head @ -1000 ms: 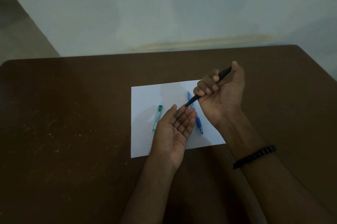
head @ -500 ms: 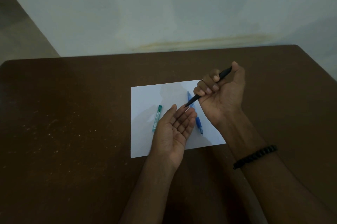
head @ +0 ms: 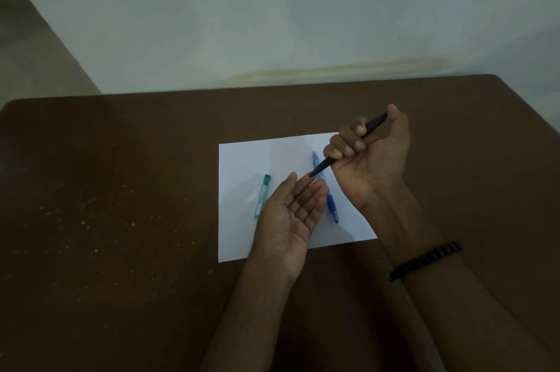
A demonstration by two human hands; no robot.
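- Forearms enter from the near edge; we note a black beaded bracelet [head: 425, 261] on the right wrist.
- Our left hand [head: 291, 220] is held palm up over the near part of the sheet, fingers relaxed and almost straight, holding nothing.
- Our right hand [head: 374, 159], a little farther off and to the right, is clenched round a black pen [head: 322, 167]: fingers curled over the barrel, thumb at its far end.
- Black pen slants down and leftward, raised off the desk. Its tip sits right at the left hand's fingertips [head: 315, 190]; we cannot tell whether it touches them.
- Blue pen [head: 331, 203] lies on the white paper [head: 242, 159] beneath the hands, partly hidden by them.
- Green tube-like case [head: 262, 196] lies on the same sheet, just beside the left thumb.
- Brown desk [head: 121, 190] carries the paper; pale specks on its left side.
- Pale wall [head: 272, 8] stands beyond the far edge, with a yellowish stain low down.
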